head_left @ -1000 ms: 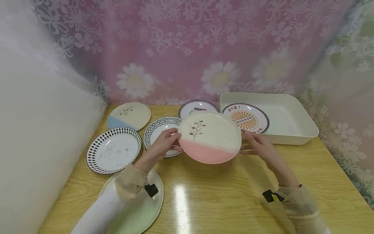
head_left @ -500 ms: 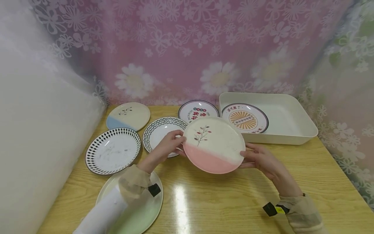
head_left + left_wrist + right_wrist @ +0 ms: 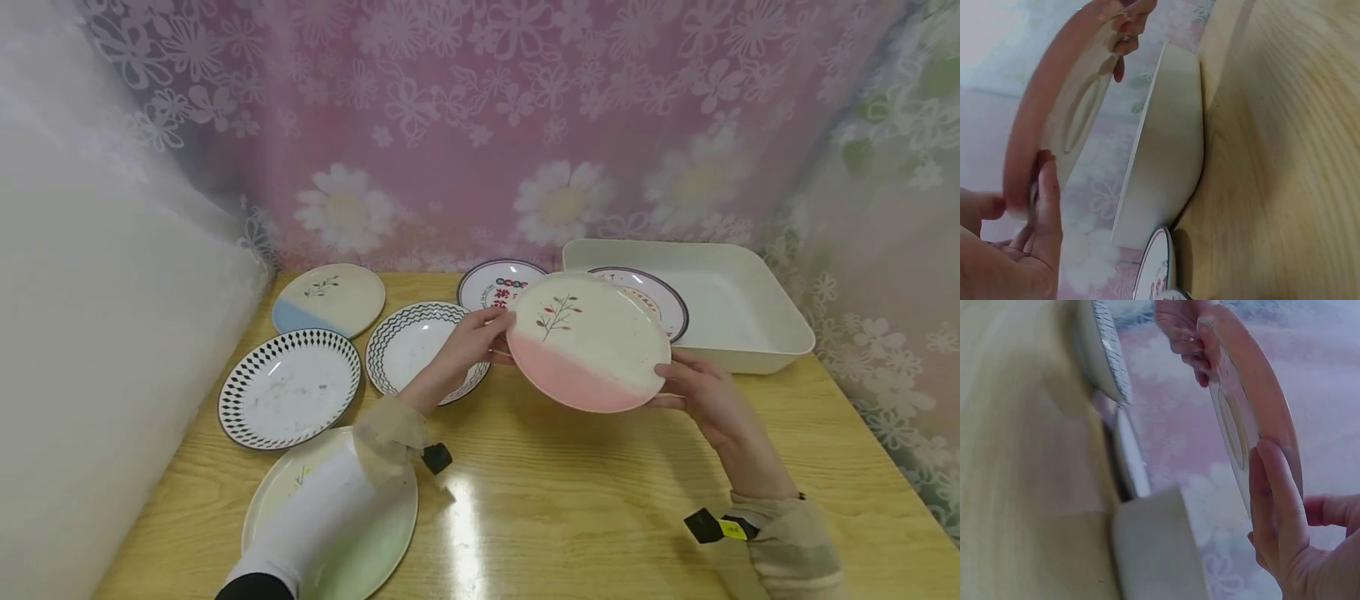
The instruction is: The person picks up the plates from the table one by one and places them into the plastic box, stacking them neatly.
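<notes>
Both hands hold a cream and pink plate [image 3: 592, 350] with a small leafy twig on it, raised above the table and tilted toward the head camera. My left hand [image 3: 468, 350] grips its left rim, thumb on the face and fingers beneath. At the right rim my right hand [image 3: 701, 392] pinches it, thumb on top. Both wrist views show the plate's underside [image 3: 1079, 119] with fingers spread under it. Behind it, a plate with an orange sunburst [image 3: 667, 300] leans inside a white rectangular bin [image 3: 750, 300], partly hidden by the held plate.
Around the left lie a cream and blue plate [image 3: 330, 300], a diamond-rimmed plate [image 3: 292, 387], a wavy-lined plate [image 3: 408, 350] and a large pale green plate [image 3: 375, 533]. A plate with red characters [image 3: 495, 283] sits at the back. A flowered curtain [image 3: 480, 125] hangs behind the wooden table [image 3: 585, 517].
The held plate first came lower and slightly right, then rose and moved right toward the bin, now covering part of the sunburst plate. The right thumb has come onto its rim.
</notes>
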`<state>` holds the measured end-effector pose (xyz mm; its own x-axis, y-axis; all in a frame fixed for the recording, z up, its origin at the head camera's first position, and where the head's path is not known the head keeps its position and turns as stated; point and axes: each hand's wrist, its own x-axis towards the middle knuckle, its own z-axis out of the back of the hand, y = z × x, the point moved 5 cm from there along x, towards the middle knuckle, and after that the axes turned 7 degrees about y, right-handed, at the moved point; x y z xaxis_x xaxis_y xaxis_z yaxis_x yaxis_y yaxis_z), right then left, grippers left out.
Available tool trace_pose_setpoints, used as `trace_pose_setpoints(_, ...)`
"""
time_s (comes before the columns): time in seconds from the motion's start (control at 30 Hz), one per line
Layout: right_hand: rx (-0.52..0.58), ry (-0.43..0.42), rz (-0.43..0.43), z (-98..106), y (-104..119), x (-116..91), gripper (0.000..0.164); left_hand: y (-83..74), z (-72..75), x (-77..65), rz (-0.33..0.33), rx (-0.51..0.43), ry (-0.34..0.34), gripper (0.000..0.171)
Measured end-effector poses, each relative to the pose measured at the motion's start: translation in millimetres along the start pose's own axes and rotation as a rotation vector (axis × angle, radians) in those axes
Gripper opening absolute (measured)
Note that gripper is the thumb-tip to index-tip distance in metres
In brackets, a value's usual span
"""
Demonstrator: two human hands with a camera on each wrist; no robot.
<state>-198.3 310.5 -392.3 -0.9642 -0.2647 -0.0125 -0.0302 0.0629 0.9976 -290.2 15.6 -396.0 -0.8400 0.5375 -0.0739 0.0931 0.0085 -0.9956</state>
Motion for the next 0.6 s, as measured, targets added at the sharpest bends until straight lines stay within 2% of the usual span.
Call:
trace_pose_setpoints(0.07, 0.07, -0.005, 0.042, 6, 9, 0, 0.03, -5.4, -5.9, 8.8, -0.04, -0.037, -0.015, 0.049)
trace_pose_setpoints(0.17, 0.211, -0.012, 0.102, 16, 24, 2, 0.036, -12.2, -16.2, 22.5, -0.082, -0.079, -0.026, 0.059)
trace_pose_setpoints(0.27, 0.314, -0.053, 0.145, 27, 40, 5, 0.034, -16.0, -29.0, 37.5, -0.086, -0.027, -0.025, 0.056)
trace_pose_setpoints(0.3, 0.334, -0.073, 0.151, 32, 45, 6, 0.032, -16.0, -33.6, 43.0, -0.08, 0.029, -0.026, 0.053)
trace_pose_setpoints(0.37, 0.358, -0.112, 0.158, 41, 53, 11, 0.03, -14.5, -41.9, 53.2, -0.062, 0.213, -0.03, 0.05)
trace_pose_setpoints(0.5, 0.391, -0.195, 0.146, 61, 60, 22, 0.027, -4.4, -56.3, 74.4, -0.058, 0.582, -0.052, 0.061)
trace_pose_setpoints(0.6, 0.414, -0.255, 0.116, 75, 59, 28, 0.04, 5.2, -67.4, 89.3, -0.106, 0.709, -0.037, 0.074)
